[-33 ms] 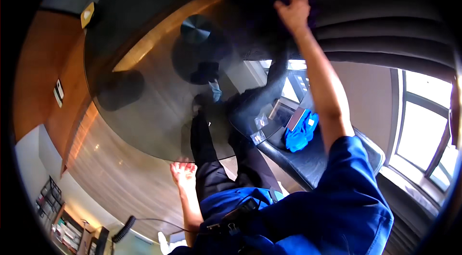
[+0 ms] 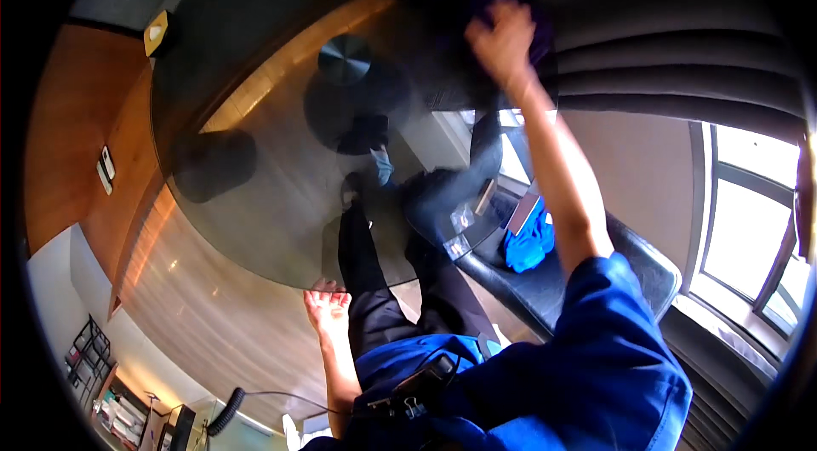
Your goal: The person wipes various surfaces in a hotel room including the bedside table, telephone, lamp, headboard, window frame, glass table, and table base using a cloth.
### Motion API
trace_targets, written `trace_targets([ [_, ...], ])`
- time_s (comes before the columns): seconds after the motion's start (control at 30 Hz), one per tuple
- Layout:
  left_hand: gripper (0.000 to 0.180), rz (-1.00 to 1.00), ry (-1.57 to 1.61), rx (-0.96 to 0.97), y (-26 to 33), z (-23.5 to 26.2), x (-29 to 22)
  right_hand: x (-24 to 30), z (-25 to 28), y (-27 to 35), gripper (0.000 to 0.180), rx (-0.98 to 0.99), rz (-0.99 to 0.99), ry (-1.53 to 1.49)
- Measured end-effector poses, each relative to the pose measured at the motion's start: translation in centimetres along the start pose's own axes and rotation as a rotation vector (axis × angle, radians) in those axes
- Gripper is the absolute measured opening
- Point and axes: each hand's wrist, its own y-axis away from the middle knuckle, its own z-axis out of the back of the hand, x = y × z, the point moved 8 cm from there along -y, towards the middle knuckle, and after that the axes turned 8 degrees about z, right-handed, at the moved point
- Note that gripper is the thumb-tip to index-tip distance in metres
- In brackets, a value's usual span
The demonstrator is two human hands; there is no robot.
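A large round glass tabletop (image 2: pixel 272 230), dark and see-through, spreads out ahead of me. Over its far right part, my right hand (image 2: pixel 504 38) presses down with bent fingers on a dark purple cloth (image 2: pixel 541 36), which barely stands out from the shadow. Motion blurs this hand slightly. My left hand (image 2: pixel 328 311) is at the near edge of the glass, palm up and fingers loosely bent and apart. Its fingertips reach the rim, and nothing shows in the palm.
Right of the table, a black leather bench (image 2: pixel 545 302) carries a bright blue cloth (image 2: pixel 529 242). Small clear packets (image 2: pixel 457 245) show near its left end. A round metal disc (image 2: pixel 345 58) is at the table's middle. Dark curtains (image 2: pixel 664 68) and a window (image 2: pixel 740 208) border the right side.
My right hand has moved a little left and nearer to me over the glass. My left hand remains by the rim, nearly unmoved.
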Motion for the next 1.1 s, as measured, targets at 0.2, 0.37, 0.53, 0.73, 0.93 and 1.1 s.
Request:
trace_targets([
  [0.2,0.050,0.005,-0.107,0.114,-0.4,-0.6,0.6,17.6,5.5,13.5,0.036,0.577,0.627,-0.751],
  [0.37,0.054,-0.024,-0.111,0.201,-1.1,-2.8,0.0,-7.9,4.0,-1.4,0.045,0.014,-0.055,-0.063],
  [0.53,0.055,-0.035,-0.104,-0.025,-1.6,4.6,1.5,19.7,4.6,9.6,0.022,0.411,0.523,-0.267],
  [0.73,0.040,-0.089,-0.419,-0.199,0.1,9.7,4.2,10.5,6.4,21.1,0.024,0.205,0.399,-1.597],
  [0.93,0.027,-0.173,-0.645,-0.221,3.2,9.3,9.1,-4.9,10.7,11.5,0.036,0.146,-0.123,0.050],
  [1.1,0.043,-0.081,-0.484,0.035,4.7,8.2,11.4,20.9,14.1,24.6,0.021,0.461,0.046,-0.494],
])
